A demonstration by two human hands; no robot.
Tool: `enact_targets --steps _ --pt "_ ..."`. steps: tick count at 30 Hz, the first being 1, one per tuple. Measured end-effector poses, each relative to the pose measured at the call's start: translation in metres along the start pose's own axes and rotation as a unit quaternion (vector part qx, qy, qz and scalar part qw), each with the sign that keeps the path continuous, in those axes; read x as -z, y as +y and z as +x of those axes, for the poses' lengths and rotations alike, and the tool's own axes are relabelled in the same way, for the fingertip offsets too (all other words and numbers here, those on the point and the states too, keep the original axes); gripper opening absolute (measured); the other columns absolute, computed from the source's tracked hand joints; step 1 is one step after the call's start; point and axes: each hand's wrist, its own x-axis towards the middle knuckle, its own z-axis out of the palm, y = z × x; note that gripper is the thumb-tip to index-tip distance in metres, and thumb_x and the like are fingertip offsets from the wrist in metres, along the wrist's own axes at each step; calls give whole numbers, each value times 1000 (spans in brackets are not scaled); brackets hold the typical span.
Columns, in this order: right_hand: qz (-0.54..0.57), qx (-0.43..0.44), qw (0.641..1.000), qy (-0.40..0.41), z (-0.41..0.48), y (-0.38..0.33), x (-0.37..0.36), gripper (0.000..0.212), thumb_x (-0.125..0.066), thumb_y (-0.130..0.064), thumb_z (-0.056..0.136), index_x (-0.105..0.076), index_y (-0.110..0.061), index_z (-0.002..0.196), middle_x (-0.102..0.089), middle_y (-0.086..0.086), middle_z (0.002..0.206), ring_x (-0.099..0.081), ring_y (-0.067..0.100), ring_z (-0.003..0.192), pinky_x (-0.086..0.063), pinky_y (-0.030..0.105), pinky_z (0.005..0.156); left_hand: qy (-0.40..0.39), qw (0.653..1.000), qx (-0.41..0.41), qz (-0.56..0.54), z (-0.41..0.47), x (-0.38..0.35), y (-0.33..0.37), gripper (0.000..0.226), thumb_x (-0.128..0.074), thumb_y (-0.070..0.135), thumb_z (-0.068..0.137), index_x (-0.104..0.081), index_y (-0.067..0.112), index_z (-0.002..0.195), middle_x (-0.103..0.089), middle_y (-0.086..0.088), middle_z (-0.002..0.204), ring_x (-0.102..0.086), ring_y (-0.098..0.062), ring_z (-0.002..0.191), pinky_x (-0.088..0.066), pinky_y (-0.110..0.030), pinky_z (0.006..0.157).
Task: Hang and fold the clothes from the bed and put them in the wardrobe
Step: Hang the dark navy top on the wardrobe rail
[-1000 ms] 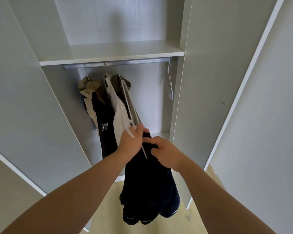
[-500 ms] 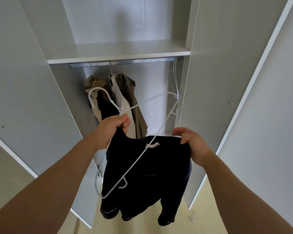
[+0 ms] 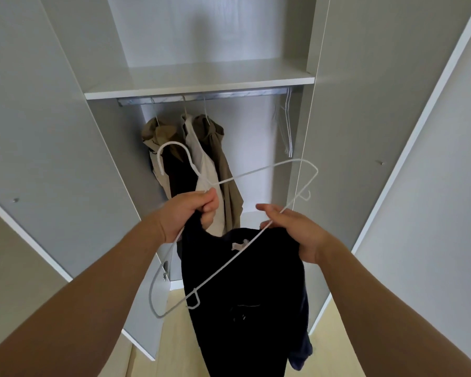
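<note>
Below the metal wardrobe rail (image 3: 201, 97), the left hand (image 3: 185, 216) pinches the thin white wire hanger (image 3: 256, 171) and the black fabric garment (image 3: 242, 308), whose collar the right hand (image 3: 291, 229) also grips, the hanger slanting up-right outside it.

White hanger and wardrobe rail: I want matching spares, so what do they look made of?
White hanger: thin wire, probably metal under a matte white coating, judging by its slender bent loops. Wardrobe rail: seemingly brushed metal, grey with a dull sheen.

The wardrobe rail (image 3: 229, 94) carries hung garments (image 3: 221, 164) and spare hangers (image 3: 288, 126).
</note>
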Motion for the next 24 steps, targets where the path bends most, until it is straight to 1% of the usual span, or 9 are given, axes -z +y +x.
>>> enact_targets --steps 3,5,8,10,12,15,17,21,24 --pt "-85 36 994 -65 -6 -2 -6 40 -64 -49 90 -74 -15 110 -65 4 84 -59 13 61 -50 21 58 91 995 9 36 5 10 -5 43 -47 44 102 -48 20 66 -44 -4 60 -40 -14 54 -42 -23 54" --pt "-173 70 980 -73 -8 -4 -12 35 -56 -45 100 -75 -15 101 -70 3 82 -57 8 56 -47 16 55 140 988 28 59 6 20 -10 44 -47 43 103 -50 20 66 -47 -3 64 -42 -13 55 -42 -24 56" --pt "-153 81 984 -37 -7 -8 -18 38 -56 -50 99 -77 -19 91 -76 5 94 -62 14 63 -52 22 64 151 987 34 41 2 28 -18 44 -48 42 104 -49 18 67 -48 -4 64 -43 -12 54 -45 -22 54" --pt "-196 22 980 -31 -5 -10 -21 52 -56 -69 89 -78 -22 85 -77 2 94 -69 15 72 -52 25 76 130 991 19 25 -2 24 -18 44 -46 43 105 -47 18 69 -45 -5 64 -40 -13 53 -43 -21 51" --pt "-239 -43 970 -11 1 -4 -24 63 -47 -79 86 -78 -24 87 -78 -1 90 -71 16 84 -51 29 87 103 993 13 54 -3 17 -15 44 -43 44 105 -47 19 70 -44 -5 64 -39 -13 54 -42 -20 52" --pt "-251 -101 963 15 8 8 -28 68 -39 -79 90 -76 -23 102 -79 -1 88 -71 19 93 -48 30 87 65 995 17 73 -2 4 -12 43 -40 44 106 -47 19 71 -44 -6 61 -38 -12 51 -41 -19 49" --pt "-249 -98 964 8 8 14 -29 64 -40 -76 92 -72 -24 110 -79 -3 90 -70 17 95 -48 30 89 50 997 15 57 -3 0 -11 43 -40 43 106 -46 18 72 -43 -6 60 -36 -13 50 -40 -19 48" --pt "-113 -19 993 2 7 20 -29 40 -59 -53 96 -71 -16 108 -77 7 94 -68 15 69 -53 24 65 70 996 21 49 -6 9 -11 44 -41 45 106 -47 19 70 -45 -4 61 -40 -13 52 -44 -20 50" --pt "-109 40 993 1 6 20 -34 27 -61 -41 99 -70 -16 98 -77 9 94 -69 17 71 -53 24 70 103 989 54 97 -7 23 -16 46 -46 52 103 -52 21 68 -52 -3 68 -51 -13 57 -48 -23 59"
